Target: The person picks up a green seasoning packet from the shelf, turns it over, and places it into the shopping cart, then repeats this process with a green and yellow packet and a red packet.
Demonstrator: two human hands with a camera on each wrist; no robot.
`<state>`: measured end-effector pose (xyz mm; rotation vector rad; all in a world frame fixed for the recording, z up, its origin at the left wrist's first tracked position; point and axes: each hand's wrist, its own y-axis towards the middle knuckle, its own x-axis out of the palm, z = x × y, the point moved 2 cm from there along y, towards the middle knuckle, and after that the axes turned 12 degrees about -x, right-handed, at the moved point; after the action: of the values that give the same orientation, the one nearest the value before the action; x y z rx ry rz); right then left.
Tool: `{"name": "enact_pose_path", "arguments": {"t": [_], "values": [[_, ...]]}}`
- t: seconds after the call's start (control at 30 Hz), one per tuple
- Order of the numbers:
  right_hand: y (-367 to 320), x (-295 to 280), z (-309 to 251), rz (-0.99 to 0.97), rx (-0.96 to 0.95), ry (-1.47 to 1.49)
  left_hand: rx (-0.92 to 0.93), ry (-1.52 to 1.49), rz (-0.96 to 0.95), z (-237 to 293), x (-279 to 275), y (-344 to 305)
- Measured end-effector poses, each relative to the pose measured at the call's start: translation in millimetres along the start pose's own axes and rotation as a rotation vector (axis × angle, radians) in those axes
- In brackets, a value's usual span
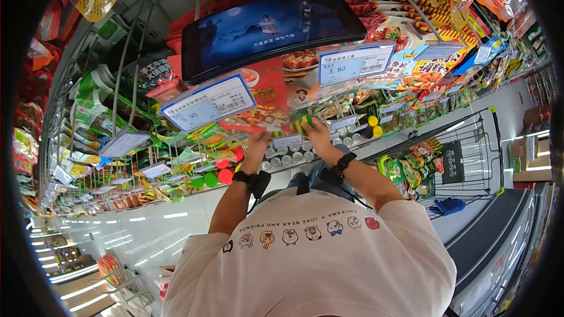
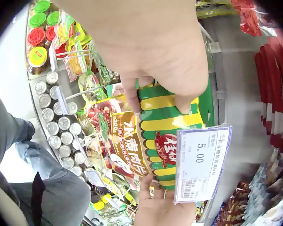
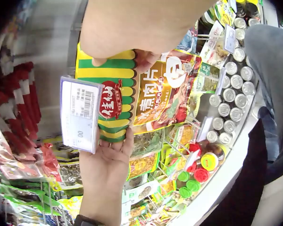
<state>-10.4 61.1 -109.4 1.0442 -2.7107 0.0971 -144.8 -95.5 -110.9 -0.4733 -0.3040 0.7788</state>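
Observation:
A seasoning packet with green and yellow stripes is held between both hands, its printed face turned up in the wrist views. My left hand grips one side edge of the striped end, thumb on top. The opposite edge is pinched by my right hand. A price tag marked 5.00 covers a corner of the packet in the left wrist view.
Hanging packets and price tags fill the shelf ahead, below a lit screen. Lower down stand silver-topped cans and jars with red and green lids. A wire cart with bagged goods is at the right.

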Motion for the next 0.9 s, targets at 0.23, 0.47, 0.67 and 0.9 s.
{"name": "enact_pose_path", "arguments": {"t": [0.23, 0.47, 0.67, 0.9], "values": [[8.3, 3.7, 11.8, 0.031, 0.106, 0.06, 0.172, 0.03, 0.133, -29.3, -10.1, 24.3], [23.7, 1.2, 33.0, 0.048, -0.117, -0.175, 0.251, -0.01, 0.239, -23.2, -3.4, 25.3], [32.6, 9.7, 15.2, 0.155, -0.187, -0.389, 0.243, 0.14, 0.366, -53.5, -16.1, 66.5], [36.1, 3.8, 32.8, 0.175, 0.013, -0.443, -0.01, 0.173, -0.11, 0.9, -6.5, 11.3]]}}
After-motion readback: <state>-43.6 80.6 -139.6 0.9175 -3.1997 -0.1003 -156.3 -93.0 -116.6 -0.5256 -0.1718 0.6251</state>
